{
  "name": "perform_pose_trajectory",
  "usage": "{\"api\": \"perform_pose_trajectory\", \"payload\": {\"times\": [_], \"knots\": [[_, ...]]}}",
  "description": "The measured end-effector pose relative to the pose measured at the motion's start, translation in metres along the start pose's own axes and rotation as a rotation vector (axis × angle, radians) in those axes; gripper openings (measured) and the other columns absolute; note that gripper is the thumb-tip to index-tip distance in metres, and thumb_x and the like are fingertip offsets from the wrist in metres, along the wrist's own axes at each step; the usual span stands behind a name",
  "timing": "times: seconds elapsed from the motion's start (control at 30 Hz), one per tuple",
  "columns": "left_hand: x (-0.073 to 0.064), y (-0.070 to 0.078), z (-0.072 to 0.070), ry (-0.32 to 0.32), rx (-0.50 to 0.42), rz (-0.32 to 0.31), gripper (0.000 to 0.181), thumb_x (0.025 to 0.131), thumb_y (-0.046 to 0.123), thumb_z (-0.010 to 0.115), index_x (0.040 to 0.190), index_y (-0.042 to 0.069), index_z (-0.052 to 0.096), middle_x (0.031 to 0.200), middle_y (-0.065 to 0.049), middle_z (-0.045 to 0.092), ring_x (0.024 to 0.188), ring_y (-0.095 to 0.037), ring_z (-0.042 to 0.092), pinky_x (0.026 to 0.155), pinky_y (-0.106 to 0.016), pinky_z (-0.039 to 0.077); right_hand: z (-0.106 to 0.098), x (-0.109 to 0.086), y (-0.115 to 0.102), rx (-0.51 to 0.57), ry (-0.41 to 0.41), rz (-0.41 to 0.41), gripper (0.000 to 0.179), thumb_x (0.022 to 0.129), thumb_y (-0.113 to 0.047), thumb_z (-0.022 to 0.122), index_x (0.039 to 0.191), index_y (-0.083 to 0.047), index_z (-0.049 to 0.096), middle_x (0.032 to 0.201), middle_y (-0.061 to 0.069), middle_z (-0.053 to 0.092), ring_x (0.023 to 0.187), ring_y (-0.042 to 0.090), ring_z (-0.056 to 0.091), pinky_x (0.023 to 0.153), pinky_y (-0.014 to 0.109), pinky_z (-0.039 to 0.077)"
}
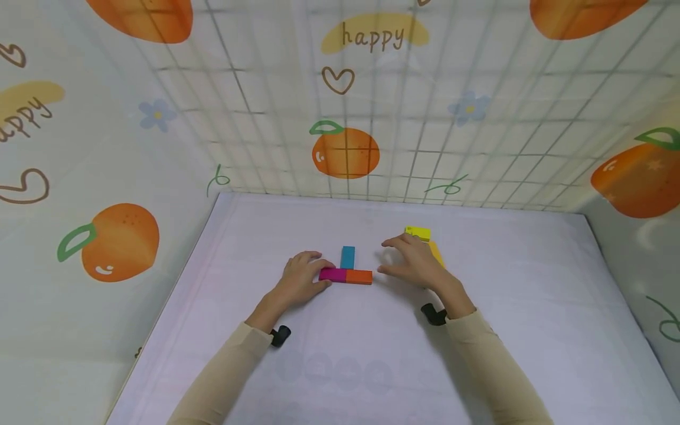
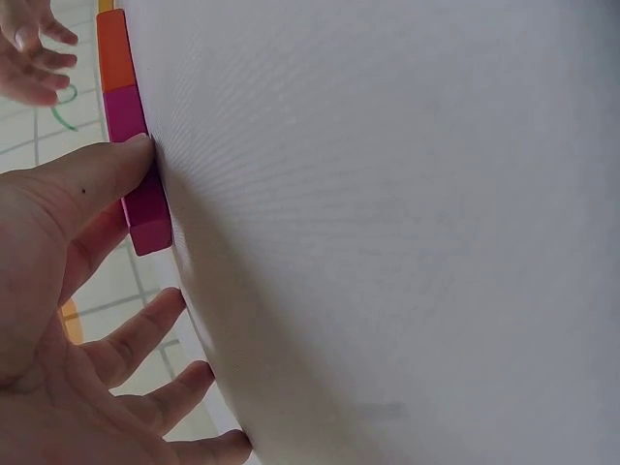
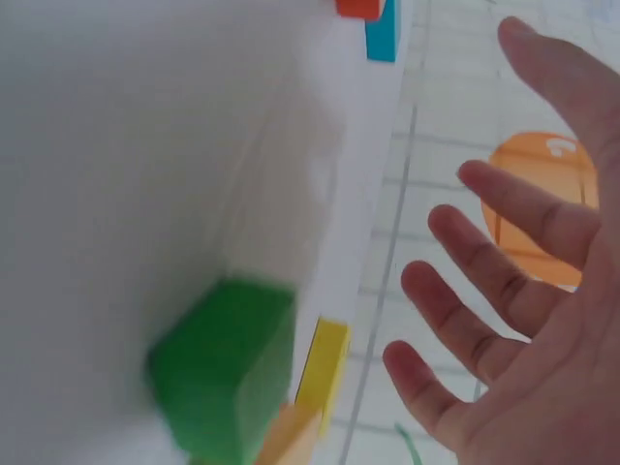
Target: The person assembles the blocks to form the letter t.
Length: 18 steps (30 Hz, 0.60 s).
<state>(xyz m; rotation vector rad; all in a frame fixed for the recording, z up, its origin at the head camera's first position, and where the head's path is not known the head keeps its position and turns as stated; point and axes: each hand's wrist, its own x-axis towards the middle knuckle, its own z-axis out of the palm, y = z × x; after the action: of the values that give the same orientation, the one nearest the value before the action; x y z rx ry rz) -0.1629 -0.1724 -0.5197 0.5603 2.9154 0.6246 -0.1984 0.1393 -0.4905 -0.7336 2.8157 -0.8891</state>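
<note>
My left hand (image 1: 298, 278) pinches the left end of a magenta block (image 1: 333, 275), thumb on the near side and forefinger on the far side. Its other fingers spread on the table, as the left wrist view shows. End to end with the magenta block lies an orange block (image 1: 359, 277). Behind their joint a blue block (image 1: 347, 257) points away, forming a T with them. Just right of the orange block hovers my right hand (image 1: 419, 262), fingers apart and holding nothing. Under and beside it are a green block (image 3: 228, 368), a yellow block (image 1: 421, 234) and a yellow-orange block (image 1: 437, 254).
A white-covered table (image 1: 340, 378) carries all the blocks. Patterned cloth walls (image 1: 265, 159) with printed oranges rise behind and at both sides. Black wrist cameras (image 1: 434, 314) sit at both sleeves. From the head view, the right hand hides the green block.
</note>
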Motion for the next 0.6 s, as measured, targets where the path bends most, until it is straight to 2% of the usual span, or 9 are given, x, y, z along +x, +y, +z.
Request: {"api": "perform_pose_trajectory", "payload": {"times": [0.23, 0.4, 0.6], "knots": [[0.0, 0.001, 0.0, -0.008, -0.004, -0.014, 0.034, 0.092, 0.028, 0.072, 0.126, 0.026, 0.068, 0.145, -0.013, 0.048, 0.138, -0.033, 0.035, 0.111, -0.06, 0.027, -0.013, -0.02, 0.019, 0.005, 0.018, 0.0, 0.062, 0.084, -0.042, 0.081, 0.132, -0.008, 0.062, 0.132, 0.015, 0.056, 0.122, 0.034, 0.046, 0.098, 0.058, 0.034], [0.0, 0.001, 0.0, -0.017, -0.005, -0.016, 0.034, 0.093, 0.029, 0.072, 0.126, 0.026, 0.067, 0.146, -0.013, 0.048, 0.138, -0.033, 0.034, 0.111, -0.06, 0.026, -0.021, -0.032, 0.033, 0.022, 0.039, 0.007, 0.061, 0.083, -0.039, 0.082, 0.132, -0.007, 0.062, 0.128, 0.015, 0.057, 0.113, 0.035, 0.048, 0.094, 0.056, 0.035], [0.0, 0.001, -0.001, -0.025, -0.002, -0.018, 0.034, 0.093, 0.029, 0.071, 0.127, 0.027, 0.067, 0.146, -0.012, 0.047, 0.139, -0.032, 0.033, 0.111, -0.06, 0.026, -0.033, -0.04, 0.049, 0.05, 0.055, 0.012, 0.06, 0.085, -0.037, 0.081, 0.132, -0.005, 0.062, 0.127, 0.018, 0.057, 0.113, 0.035, 0.048, 0.092, 0.054, 0.037]]}}
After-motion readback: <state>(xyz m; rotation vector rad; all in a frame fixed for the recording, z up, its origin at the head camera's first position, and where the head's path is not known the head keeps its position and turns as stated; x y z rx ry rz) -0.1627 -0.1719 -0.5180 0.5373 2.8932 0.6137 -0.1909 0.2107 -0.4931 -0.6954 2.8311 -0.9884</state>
